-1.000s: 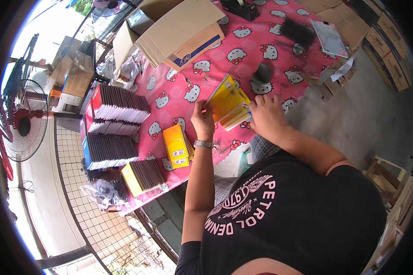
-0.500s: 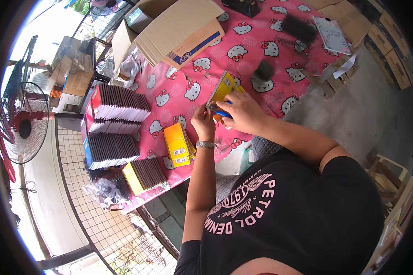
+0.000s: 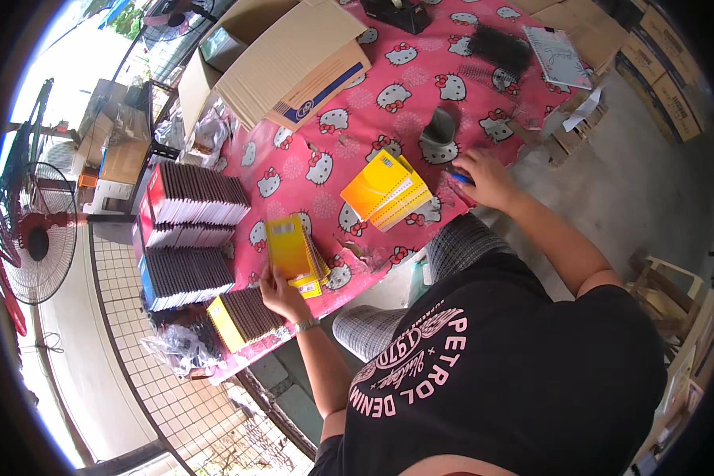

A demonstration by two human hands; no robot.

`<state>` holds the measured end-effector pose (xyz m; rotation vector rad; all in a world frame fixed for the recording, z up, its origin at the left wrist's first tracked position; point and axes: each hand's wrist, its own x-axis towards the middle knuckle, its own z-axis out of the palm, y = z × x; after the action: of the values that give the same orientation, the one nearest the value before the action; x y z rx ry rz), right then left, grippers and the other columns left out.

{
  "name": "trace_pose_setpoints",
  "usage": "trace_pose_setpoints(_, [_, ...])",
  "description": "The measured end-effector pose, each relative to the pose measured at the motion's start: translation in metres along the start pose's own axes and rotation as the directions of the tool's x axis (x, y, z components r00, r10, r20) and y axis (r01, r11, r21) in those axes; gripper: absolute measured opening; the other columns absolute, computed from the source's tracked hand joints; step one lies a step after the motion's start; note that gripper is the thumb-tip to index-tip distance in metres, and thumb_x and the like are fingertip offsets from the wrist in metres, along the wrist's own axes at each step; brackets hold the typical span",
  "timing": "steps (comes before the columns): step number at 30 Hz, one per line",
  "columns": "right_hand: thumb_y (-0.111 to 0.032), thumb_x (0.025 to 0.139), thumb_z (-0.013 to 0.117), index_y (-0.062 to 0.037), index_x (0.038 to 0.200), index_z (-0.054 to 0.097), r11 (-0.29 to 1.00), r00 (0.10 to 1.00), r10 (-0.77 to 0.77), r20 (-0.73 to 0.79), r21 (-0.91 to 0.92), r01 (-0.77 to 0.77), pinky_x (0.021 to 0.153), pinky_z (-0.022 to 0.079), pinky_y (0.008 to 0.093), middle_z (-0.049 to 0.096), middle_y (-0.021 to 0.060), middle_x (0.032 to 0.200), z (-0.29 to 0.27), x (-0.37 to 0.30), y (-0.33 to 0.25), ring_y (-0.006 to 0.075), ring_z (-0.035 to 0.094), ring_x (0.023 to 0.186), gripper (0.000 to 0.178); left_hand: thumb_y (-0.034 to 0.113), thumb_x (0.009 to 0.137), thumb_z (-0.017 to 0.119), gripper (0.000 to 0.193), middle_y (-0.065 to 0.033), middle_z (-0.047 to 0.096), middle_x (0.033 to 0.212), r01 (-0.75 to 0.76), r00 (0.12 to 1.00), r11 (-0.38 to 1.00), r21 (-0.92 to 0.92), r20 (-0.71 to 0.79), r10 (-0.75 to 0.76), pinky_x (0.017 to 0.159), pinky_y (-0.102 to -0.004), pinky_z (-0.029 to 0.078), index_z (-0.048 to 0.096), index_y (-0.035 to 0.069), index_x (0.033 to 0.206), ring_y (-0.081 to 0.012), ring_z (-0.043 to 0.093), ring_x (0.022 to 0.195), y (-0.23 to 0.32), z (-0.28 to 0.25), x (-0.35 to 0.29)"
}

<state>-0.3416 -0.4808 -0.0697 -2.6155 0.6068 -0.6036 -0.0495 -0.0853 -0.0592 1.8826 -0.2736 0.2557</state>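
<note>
My left hand (image 3: pixel 282 295) is closed on the lower left edge of a yellow spiral notebook (image 3: pixel 287 242), over a small pile of yellow spiral notebooks (image 3: pixel 319 278). My right hand (image 3: pixel 488 181), near the table's right edge, is closed around blue-handled pliers (image 3: pixel 460 176); their jaws are hard to make out. Between the hands lies a fanned stack of yellow notebooks (image 3: pixel 385 190) with punched holes along their lower right edges and no coil visible there. Just beyond my right hand sits a dark grey, rounded object (image 3: pixel 439 127).
Spiral notebooks stand in rows (image 3: pixel 190 230) at the left, with more yellow ones (image 3: pixel 246 317) nearer. An open cardboard box (image 3: pixel 293 67) sits at the back. Black coils (image 3: pixel 500 49) and a white notebook (image 3: pixel 557 57) lie far right on the pink tablecloth (image 3: pixel 404 87).
My left hand has moved left and nearer with a yellow notebook, over to the pile. My right hand has drawn away to the right with the pliers, uncovering the punched stack.
</note>
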Motion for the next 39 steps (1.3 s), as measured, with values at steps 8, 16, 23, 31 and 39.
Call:
trace_pose_setpoints(8, [-0.03, 0.082, 0.073, -0.0062, 0.078, 0.064, 0.991, 0.942, 0.123, -0.313, -0.005, -0.131, 0.074, 0.05, 0.0474, 0.063, 0.0151, 0.08, -0.022, 0.096, 0.087, 0.0368, 0.063, 0.082, 0.026, 0.013, 0.078, 0.075, 0.04, -0.0204, 0.056, 0.12, -0.515, 0.852, 0.646, 0.563, 0.255, 0.457, 0.095, -0.0508, 0.044, 0.064, 0.005, 0.116, -0.0385, 0.053, 0.112, 0.042, 0.05, -0.009])
trace_pose_setpoints(16, [-0.014, 0.085, 0.062, -0.0018, 0.085, 0.064, 0.97, 0.963, 0.185, -0.198, -0.123, -0.211, 0.075, 0.051, 0.0496, 0.066, 0.0191, 0.085, 0.008, 0.125, 0.159, 0.0394, 0.064, 0.084, 0.012, 0.02, 0.082, 0.074, 0.036, -0.0116, 0.06, 0.118, -0.78, 0.433, 0.617, 0.099, 0.798, 0.419, 0.09, -0.0441, 0.051, 0.064, 0.008, 0.114, -0.0321, 0.058, 0.111, 0.109, 0.193, -0.061])
trace_pose_setpoints(23, [-0.02, 0.093, 0.059, -0.004, 0.105, 0.069, 0.936, 0.974, 0.102, -0.205, 0.35, -0.025, 0.078, 0.052, 0.045, 0.067, 0.0213, 0.094, -0.003, 0.088, 0.052, 0.0374, 0.066, 0.091, 0.022, 0.014, 0.082, 0.067, 0.03, -0.009, 0.065, 0.109, -0.912, 0.226, 0.409, 0.006, 0.841, 0.491, 0.081, -0.0408, 0.056, 0.062, 0.01, 0.111, -0.0296, 0.064, 0.099, 0.109, 0.162, -0.083])
trace_pose_setpoints(31, [-0.024, 0.099, 0.057, 0.0019, 0.125, 0.057, 0.742, 0.943, 0.284, -0.174, 0.663, -0.101, 0.083, 0.05, 0.0411, 0.06, 0.0181, 0.095, 0.03, 0.026, -0.082, 0.0308, 0.062, 0.089, 0.037, 0.006, 0.085, 0.056, 0.028, -0.0123, 0.063, 0.104, -0.839, 0.403, 0.524, 0.145, 0.814, 0.419, 0.085, -0.0459, 0.049, 0.057, 0.007, 0.113, -0.0324, 0.063, 0.096, 0.149, 0.181, -0.044])
trace_pose_setpoints(39, [-0.034, 0.103, 0.045, -0.0091, 0.123, 0.061, 0.765, 0.976, 0.214, 0.034, 0.616, -0.189, 0.084, 0.047, 0.045, 0.06, 0.0175, 0.094, 0.026, 0.03, -0.097, 0.0361, 0.059, 0.092, 0.036, 0.016, 0.088, 0.054, 0.019, -0.008, 0.062, 0.094, -0.864, 0.439, 0.472, 0.176, 0.723, 0.534, 0.093, -0.0455, 0.04, 0.054, 0.008, 0.105, -0.0276, 0.06, 0.093, 0.131, 0.197, -0.055])
